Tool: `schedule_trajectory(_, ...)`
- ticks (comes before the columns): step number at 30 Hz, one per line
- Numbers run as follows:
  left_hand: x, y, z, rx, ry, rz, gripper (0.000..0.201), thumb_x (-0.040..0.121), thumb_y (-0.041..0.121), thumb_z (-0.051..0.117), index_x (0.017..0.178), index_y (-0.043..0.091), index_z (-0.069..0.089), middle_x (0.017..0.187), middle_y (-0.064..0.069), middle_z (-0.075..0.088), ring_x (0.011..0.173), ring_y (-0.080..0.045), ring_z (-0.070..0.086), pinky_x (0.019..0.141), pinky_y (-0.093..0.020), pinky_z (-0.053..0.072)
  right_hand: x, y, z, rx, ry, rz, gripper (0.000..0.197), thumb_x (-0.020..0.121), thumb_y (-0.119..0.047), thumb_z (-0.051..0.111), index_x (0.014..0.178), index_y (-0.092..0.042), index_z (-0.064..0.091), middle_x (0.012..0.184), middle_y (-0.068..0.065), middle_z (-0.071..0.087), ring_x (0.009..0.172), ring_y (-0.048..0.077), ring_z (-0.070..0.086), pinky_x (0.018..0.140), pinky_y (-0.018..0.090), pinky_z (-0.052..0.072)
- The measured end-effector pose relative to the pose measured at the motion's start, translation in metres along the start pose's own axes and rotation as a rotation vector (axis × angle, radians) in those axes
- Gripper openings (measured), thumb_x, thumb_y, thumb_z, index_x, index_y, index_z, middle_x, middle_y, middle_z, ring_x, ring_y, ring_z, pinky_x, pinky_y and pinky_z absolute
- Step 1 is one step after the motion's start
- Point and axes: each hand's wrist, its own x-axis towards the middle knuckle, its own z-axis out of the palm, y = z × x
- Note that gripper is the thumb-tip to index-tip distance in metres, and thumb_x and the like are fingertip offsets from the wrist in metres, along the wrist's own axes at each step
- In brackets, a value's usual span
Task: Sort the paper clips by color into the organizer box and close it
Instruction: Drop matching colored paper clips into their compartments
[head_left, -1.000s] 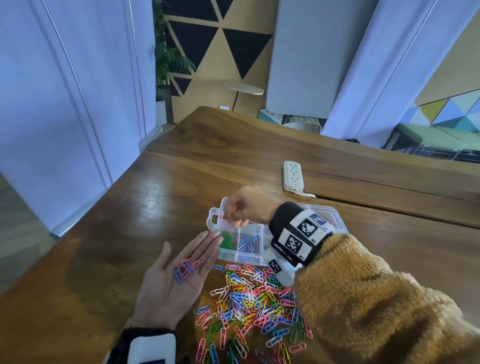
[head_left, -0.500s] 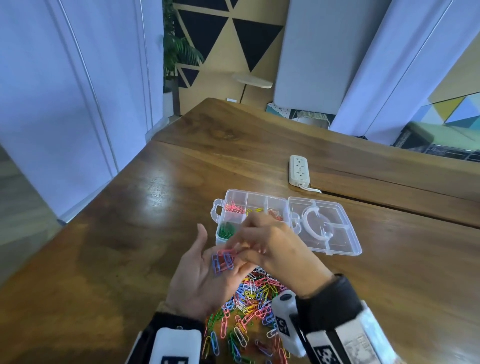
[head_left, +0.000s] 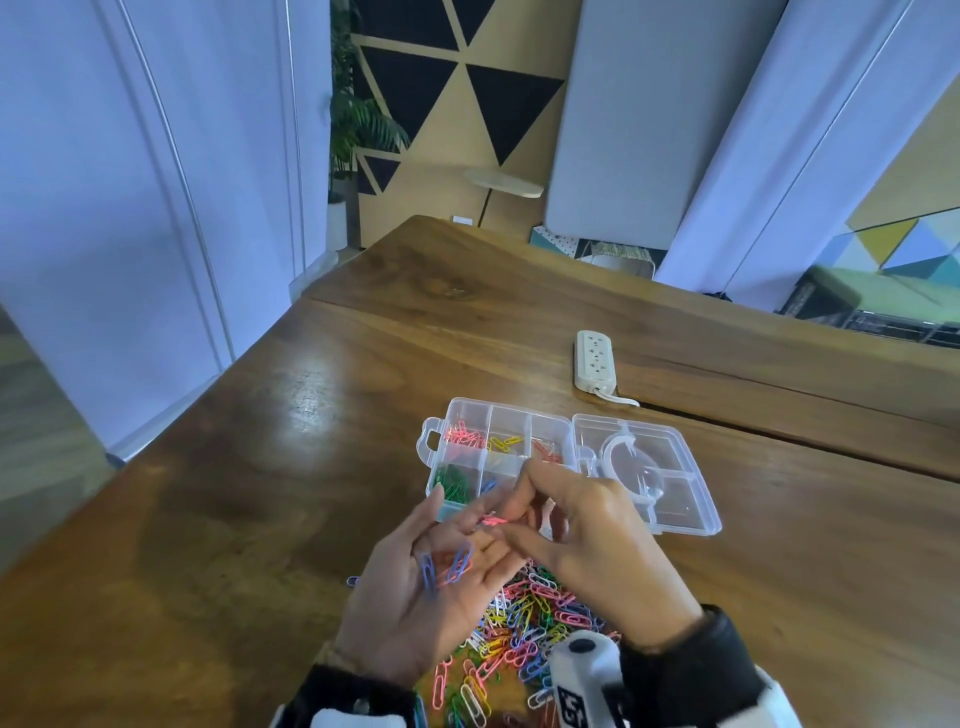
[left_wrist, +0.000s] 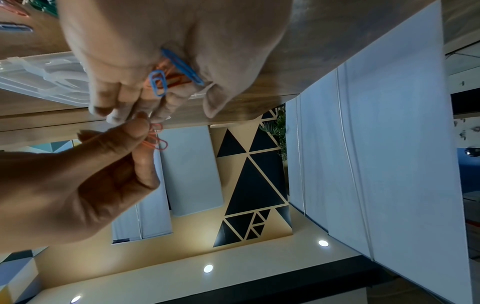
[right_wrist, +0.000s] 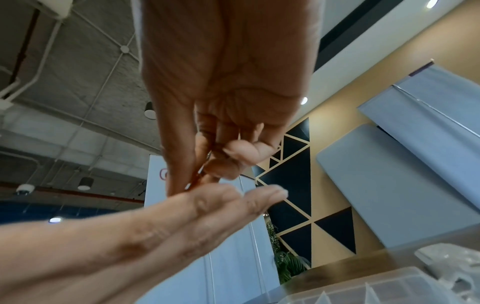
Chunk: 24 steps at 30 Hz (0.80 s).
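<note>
A clear organizer box (head_left: 550, 423) lies open on the wooden table, its lid (head_left: 675, 499) flat to the right. Pink, yellow, red, green and blue clips sit in separate compartments. My left hand (head_left: 441, 582) is palm up in front of the box, with blue paper clips (head_left: 447, 566) and a few pink ones lying on it. My right hand (head_left: 582, 540) pinches pink paper clips (head_left: 493, 521) just above the left fingertips (left_wrist: 155, 117). In the left wrist view the pinched pink clips (left_wrist: 155, 139) and the blue clips (left_wrist: 158, 84) show clearly. A mixed pile of paper clips (head_left: 524, 639) lies under both hands.
A white power strip (head_left: 595, 361) with its cord lies behind the box, next to a seam between two table sections. One stray clip (head_left: 353, 580) lies left of my left hand. The table's left edge drops to the floor beside white panels.
My right hand came back from the box to my left palm and has lifted pink clips out of it. The left hand has risen slightly toward the box.
</note>
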Motion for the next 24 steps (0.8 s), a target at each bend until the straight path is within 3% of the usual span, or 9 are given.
schedule_trajectory(4,-0.003,-0.001,0.002,-0.045,0.041,-0.011,0.056,0.095,0.037,0.048,0.107,-0.015,0.064,0.122,-0.032,0.058,0.106,-0.04,0.063,0.087,-0.055,0.048,-0.002,-0.004,0.0,0.024,0.004,-0.041,0.02,0.075,-0.014,0.072,0.073,-0.026,0.055,0.069,-0.004,0.059,0.065,0.001,0.049,0.058,0.01,0.038)
schedule_trajectory(8,-0.003,-0.006,0.007,-0.089,0.12,-0.007,0.055,0.094,0.04,0.053,0.086,-0.011,0.072,0.094,-0.027,0.069,0.083,-0.035,0.071,0.069,-0.047,0.059,-0.003,-0.018,0.007,0.181,-0.119,-0.116,0.025,0.077,-0.011,0.069,0.074,-0.031,0.055,0.081,-0.003,0.066,0.071,0.004,0.05,0.061,0.009,0.037)
schedule_trajectory(12,-0.001,-0.001,0.006,0.041,0.137,-0.052,0.065,0.1,0.046,0.03,0.124,-0.008,0.056,0.123,-0.026,0.06,0.115,-0.036,0.059,0.092,-0.048,0.042,-0.005,-0.016,0.018,0.089,-0.183,-0.188,0.014,0.075,-0.018,0.06,0.077,-0.028,0.05,0.077,-0.003,0.063,0.078,-0.003,0.041,0.066,0.007,0.033)
schedule_trajectory(15,-0.003,0.007,0.013,0.152,-0.072,0.096,0.084,0.098,0.049,-0.002,0.131,-0.012,0.046,0.135,-0.022,0.051,0.134,-0.027,0.041,0.111,-0.04,0.02,-0.006,-0.009,0.018,0.051,-0.172,-0.206,0.011,0.072,-0.009,0.063,0.075,-0.016,0.055,0.074,-0.001,0.06,0.078,0.002,0.042,0.066,0.008,0.035)
schedule_trajectory(16,-0.003,0.004,0.013,0.187,-0.033,0.112,0.086,0.099,0.05,0.001,0.121,-0.013,0.055,0.127,-0.023,0.057,0.128,-0.028,0.05,0.108,-0.04,0.027,-0.006,-0.008,0.019,0.044,-0.166,-0.211,0.011,0.072,-0.008,0.064,0.075,-0.014,0.056,0.074,-0.001,0.06,0.08,0.005,0.044,0.066,0.01,0.036)
schedule_trajectory(17,-0.002,0.001,0.01,0.105,0.032,-0.02,0.08,0.1,0.049,0.015,0.108,-0.015,0.063,0.117,-0.025,0.063,0.114,-0.031,0.061,0.099,-0.044,0.039,-0.006,-0.007,0.02,0.037,-0.157,-0.215,0.011,0.071,-0.007,0.064,0.076,-0.014,0.056,0.075,-0.002,0.059,0.081,0.007,0.045,0.065,0.013,0.037)
schedule_trajectory(19,-0.004,-0.002,0.01,-0.029,0.1,-0.073,0.07,0.096,0.047,0.035,0.108,-0.016,0.064,0.119,-0.025,0.061,0.1,-0.035,0.067,0.081,-0.048,0.053,-0.005,-0.006,0.022,0.023,-0.143,-0.221,0.014,0.071,-0.005,0.065,0.076,-0.014,0.056,0.076,-0.006,0.057,0.082,0.008,0.046,0.066,0.017,0.038)
schedule_trajectory(22,-0.009,-0.001,0.01,-0.033,0.155,-0.062,0.065,0.095,0.045,0.039,0.124,-0.011,0.056,0.131,-0.023,0.055,0.11,-0.036,0.062,0.086,-0.049,0.053,-0.005,-0.004,0.026,0.047,-0.145,-0.203,0.014,0.069,-0.004,0.062,0.076,-0.015,0.057,0.076,-0.011,0.054,0.08,0.004,0.046,0.067,0.015,0.039)
schedule_trajectory(24,-0.011,-0.001,0.014,-0.041,0.136,-0.081,0.061,0.093,0.042,0.041,0.113,-0.011,0.062,0.117,-0.025,0.061,0.099,-0.035,0.067,0.083,-0.049,0.056,-0.006,-0.005,0.026,0.134,-0.121,-0.144,0.014,0.07,-0.008,0.064,0.074,-0.02,0.057,0.074,-0.016,0.054,0.076,-0.001,0.048,0.067,0.011,0.039)
